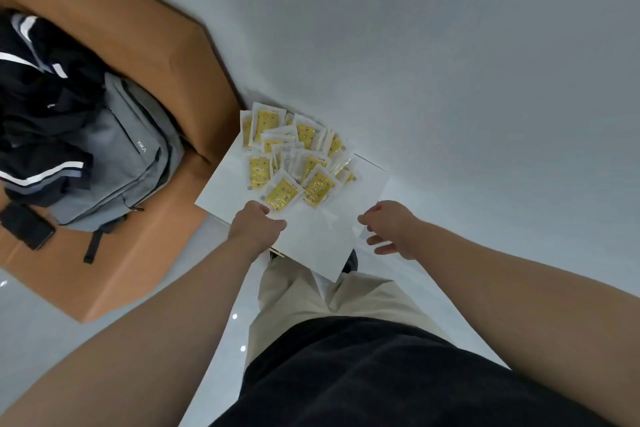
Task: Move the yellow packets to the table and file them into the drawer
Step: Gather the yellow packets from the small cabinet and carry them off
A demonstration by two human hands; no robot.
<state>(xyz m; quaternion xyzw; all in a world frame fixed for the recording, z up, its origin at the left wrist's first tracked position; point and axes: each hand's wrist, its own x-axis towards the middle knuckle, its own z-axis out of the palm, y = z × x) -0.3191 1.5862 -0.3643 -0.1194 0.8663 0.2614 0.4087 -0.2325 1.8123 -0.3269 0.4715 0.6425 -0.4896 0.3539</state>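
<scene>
Several yellow packets in clear wrappers lie in a loose pile on a small white surface that stands against the white wall. My left hand rests at the near edge of the pile, its fingers curled down by the closest packet; whether it grips that packet is hidden. My right hand hovers to the right of the white surface with fingers loosely spread and nothing in them. No drawer is in view.
A brown wooden table stands to the left, carrying a grey backpack, dark clothing and a black phone. The white wall fills the far side. My legs and the pale floor are below.
</scene>
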